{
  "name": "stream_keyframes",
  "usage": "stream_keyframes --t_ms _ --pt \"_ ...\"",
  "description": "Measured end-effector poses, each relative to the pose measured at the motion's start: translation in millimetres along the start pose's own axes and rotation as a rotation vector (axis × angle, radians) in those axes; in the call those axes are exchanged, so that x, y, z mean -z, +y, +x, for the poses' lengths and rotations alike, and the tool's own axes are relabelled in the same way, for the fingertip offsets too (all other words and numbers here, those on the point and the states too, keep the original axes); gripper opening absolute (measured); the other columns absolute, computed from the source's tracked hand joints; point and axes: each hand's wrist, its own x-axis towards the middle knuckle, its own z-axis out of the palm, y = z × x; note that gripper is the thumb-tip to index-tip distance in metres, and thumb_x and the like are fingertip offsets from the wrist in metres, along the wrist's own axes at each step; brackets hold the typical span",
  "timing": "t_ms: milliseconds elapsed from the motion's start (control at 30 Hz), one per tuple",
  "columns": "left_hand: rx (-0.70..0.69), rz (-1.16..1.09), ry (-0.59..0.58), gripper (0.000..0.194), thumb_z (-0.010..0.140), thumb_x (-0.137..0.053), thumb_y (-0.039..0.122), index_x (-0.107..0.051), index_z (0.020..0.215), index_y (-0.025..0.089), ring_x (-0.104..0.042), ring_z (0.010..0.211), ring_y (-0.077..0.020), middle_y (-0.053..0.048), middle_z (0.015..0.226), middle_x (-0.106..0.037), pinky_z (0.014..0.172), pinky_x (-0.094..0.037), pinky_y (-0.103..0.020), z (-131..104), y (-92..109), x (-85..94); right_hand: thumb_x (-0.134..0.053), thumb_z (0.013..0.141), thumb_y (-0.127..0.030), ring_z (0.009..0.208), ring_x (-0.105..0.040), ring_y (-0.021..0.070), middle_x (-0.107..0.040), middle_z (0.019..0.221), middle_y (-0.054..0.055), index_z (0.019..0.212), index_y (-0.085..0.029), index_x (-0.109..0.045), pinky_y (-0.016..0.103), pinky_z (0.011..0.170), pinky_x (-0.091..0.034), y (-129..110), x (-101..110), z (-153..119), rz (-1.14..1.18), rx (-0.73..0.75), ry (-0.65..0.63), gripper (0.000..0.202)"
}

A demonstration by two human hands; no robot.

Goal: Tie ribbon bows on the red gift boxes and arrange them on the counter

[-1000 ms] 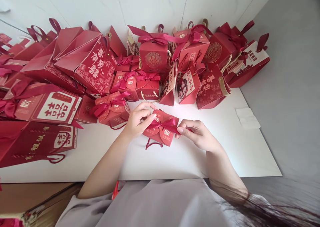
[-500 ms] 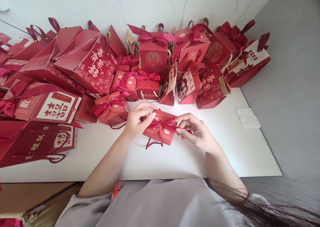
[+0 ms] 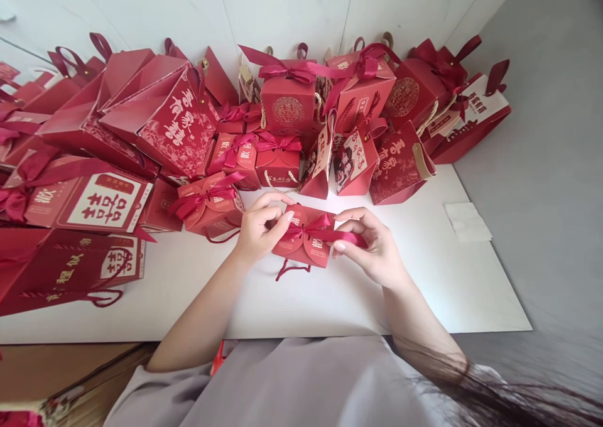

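A small red gift box point(image 3: 301, 251) with a dark red ribbon bow point(image 3: 308, 229) on its petal-shaped top sits on the white table before me. A twisted red cord handle point(image 3: 292, 268) hangs from its near side. My left hand point(image 3: 261, 229) grips the box's left side, thumb on the top near the bow's left loop and fingers behind. On the right, my right hand point(image 3: 372, 245) has a ribbon tail point(image 3: 352, 237) between thumb and fingers, beside the box's right edge.
Many red gift boxes and bags point(image 3: 179, 119) crowd the left and back of the white table point(image 3: 306, 308). A ribboned box point(image 3: 211, 207) stands just left of my left hand. Folded white tissue point(image 3: 466, 221) lies at the right edge, and a cardboard box point(image 3: 56, 367) is at lower left.
The ribbon tail in my right hand now shows wider and raised at the box's right side. My right hand has shifted slightly, and the box has turned a little.
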Motion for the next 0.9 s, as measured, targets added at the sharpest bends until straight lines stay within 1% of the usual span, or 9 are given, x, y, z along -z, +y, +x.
stream_keyframes --t_ms 100,300,433,533,667,733,833,900 --pt "0.003 -0.029 -0.002 0.044 0.092 -0.058 0.024 -0.036 0.055 0.017 -0.065 0.089 -0.0181 -0.007 0.102 -0.067 0.075 -0.047 -0.034 0.0 -0.9 0.5 -0.07 0.09 -0.031 0.072 -0.065 0.0141 -0.065 0.08 -0.001 0.107 -0.024 -0.058 0.03 0.071 -0.054 0.2 -4.9 -0.6 -0.012 0.006 0.032 0.022" --pt "0.003 -0.036 -0.031 0.044 0.092 -0.058 0.024 -0.037 0.055 0.017 -0.065 0.091 -0.0181 -0.007 0.102 -0.067 0.075 -0.046 -0.033 1.2 -3.9 3.7 -0.064 0.094 -0.025 0.073 -0.059 0.0113 -0.06 0.085 -0.001 0.101 -0.024 -0.054 0.027 0.069 -0.05 1.2 -4.7 -0.2 0.096 0.021 -0.04 0.012" --pt "0.013 -0.056 -0.064 0.045 0.092 -0.058 0.024 -0.036 0.054 0.017 -0.065 0.09 -0.0172 -0.007 0.104 -0.068 0.076 -0.045 -0.032 1.7 -3.3 5.8 -0.064 0.094 -0.021 0.074 -0.055 0.0098 -0.055 0.087 -0.002 0.1 -0.025 -0.053 0.025 0.068 -0.046 2.3 1.2 0.4 0.097 0.013 -0.054 0.013" --pt "0.064 -0.129 -0.097 0.045 0.093 -0.058 0.027 -0.04 0.054 0.017 -0.064 0.092 -0.0175 -0.006 0.106 -0.068 0.082 -0.047 -0.032 2.0 -5.2 6.2 -0.064 0.094 -0.02 0.073 -0.053 0.0095 -0.054 0.088 -0.002 0.098 -0.024 -0.053 0.024 0.067 -0.045 1.1 5.5 2.0 0.068 -0.019 -0.084 0.012" --pt "0.183 -0.3 -0.135 0.042 0.095 -0.056 0.035 -0.051 0.058 0.017 -0.063 0.104 -0.0201 -0.008 0.112 -0.067 0.096 -0.045 -0.035 1.5 -10.9 3.6 -0.063 0.094 -0.02 0.073 -0.052 0.0097 -0.055 0.087 -0.002 0.096 -0.023 -0.053 0.024 0.066 -0.044 -2.3 9.8 3.5 0.007 -0.05 -0.138 0.011" --pt "0.235 -0.38 -0.135 0.041 0.096 -0.055 0.039 -0.055 0.061 0.017 -0.061 0.111 -0.0218 -0.008 0.116 -0.066 0.1 -0.044 -0.036 1.0 -12.7 1.9 -0.062 0.094 -0.02 0.073 -0.051 0.0099 -0.055 0.085 -0.003 0.095 -0.024 -0.052 0.024 0.066 -0.043 -3.3 12.1 3.2 -0.018 -0.065 -0.153 0.011" --pt "0.26 -0.44 -0.13 0.037 0.096 -0.054 0.041 -0.062 0.069 0.017 -0.059 0.116 -0.0235 -0.009 0.119 -0.066 0.104 -0.043 -0.038 1.1 -13.0 0.7 -0.062 0.094 -0.02 0.073 -0.053 0.0109 -0.057 0.084 -0.002 0.098 -0.023 -0.051 0.025 0.066 -0.044 -3.8 15.8 2.1 -0.032 -0.115 -0.225 0.012" --pt "0.254 -0.442 -0.131 0.036 0.096 -0.054 0.041 -0.064 0.071 0.017 -0.059 0.117 -0.0239 -0.01 0.119 -0.066 0.105 -0.042 -0.039 1.7 -12.5 1.8 -0.062 0.094 -0.021 0.074 -0.056 0.0119 -0.059 0.084 -0.002 0.102 -0.023 -0.051 0.026 0.067 -0.046 -4.0 17.6 2.0 -0.022 -0.139 -0.253 0.013"
